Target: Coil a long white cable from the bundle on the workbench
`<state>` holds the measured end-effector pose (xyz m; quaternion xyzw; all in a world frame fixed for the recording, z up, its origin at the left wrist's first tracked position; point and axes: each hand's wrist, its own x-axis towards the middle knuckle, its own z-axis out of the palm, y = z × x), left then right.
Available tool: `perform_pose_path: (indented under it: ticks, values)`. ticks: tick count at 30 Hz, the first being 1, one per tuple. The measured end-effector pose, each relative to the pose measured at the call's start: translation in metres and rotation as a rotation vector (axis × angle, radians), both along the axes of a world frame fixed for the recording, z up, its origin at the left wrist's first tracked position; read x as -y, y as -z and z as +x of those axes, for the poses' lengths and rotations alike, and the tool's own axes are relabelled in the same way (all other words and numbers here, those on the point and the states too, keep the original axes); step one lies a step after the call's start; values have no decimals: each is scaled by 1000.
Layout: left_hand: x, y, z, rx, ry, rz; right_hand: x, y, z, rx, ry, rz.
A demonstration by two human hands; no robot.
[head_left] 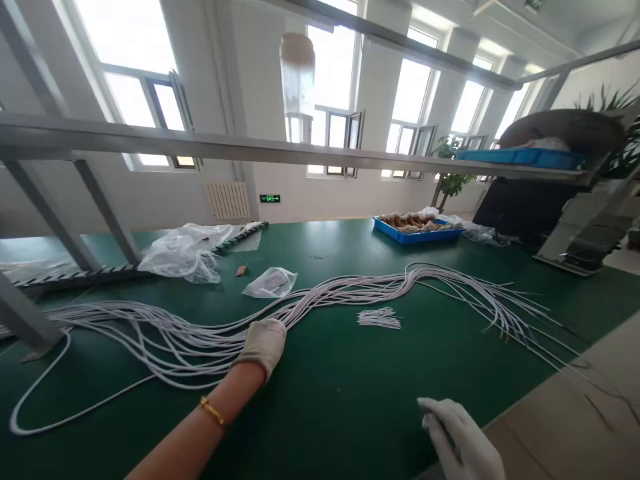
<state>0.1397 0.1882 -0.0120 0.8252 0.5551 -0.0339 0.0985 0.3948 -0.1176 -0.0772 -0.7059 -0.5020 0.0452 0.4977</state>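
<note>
A long bundle of thin white cables (320, 295) runs across the green tabletop, its loose ends fanning out at the right. My left hand (264, 343), in a white glove, is closed on the near side of the bundle around its middle; its fingertips are partly hidden. At the lower right, apart from the cables, my right hand (463, 437) is over the table edge, also gloved. Its thumb and forefinger come together in a pinch, and whatever may be between them is too small to make out. A small pile of short white cable pieces (379, 318) lies between bundle and right hand.
Behind the bundle lie a small clear bag (271, 283), a brown scrap (241, 270) and crumpled plastic (185, 250). A blue tray (417, 236) with brown parts stands farther back. A metal shelf rail (280, 152) crosses above the table; its post (25, 317) stands at left.
</note>
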Motion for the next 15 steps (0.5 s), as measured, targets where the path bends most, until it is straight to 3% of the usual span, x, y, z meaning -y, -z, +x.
perform_pose_path:
  ticks: [3, 5, 8, 10, 12, 15]
  values:
    - [-2, -8, -7, 46, -69, -72, -37, -7, -21, 15, -164, 34]
    - [6, -22, -15, 96, -111, -96, -62, -11, -34, -63, -247, -42]
    - [31, -46, -37, 245, -146, -118, -104, -19, -55, -401, -231, -202]
    - [54, -54, -60, 397, -137, -190, -135, -23, -65, -617, -168, -256]
    - [79, -47, -89, 553, -112, -323, -167, -27, -68, -762, -129, -293]
    - [112, -17, -137, 1271, -236, -875, -205, -34, -57, -968, -33, -320]
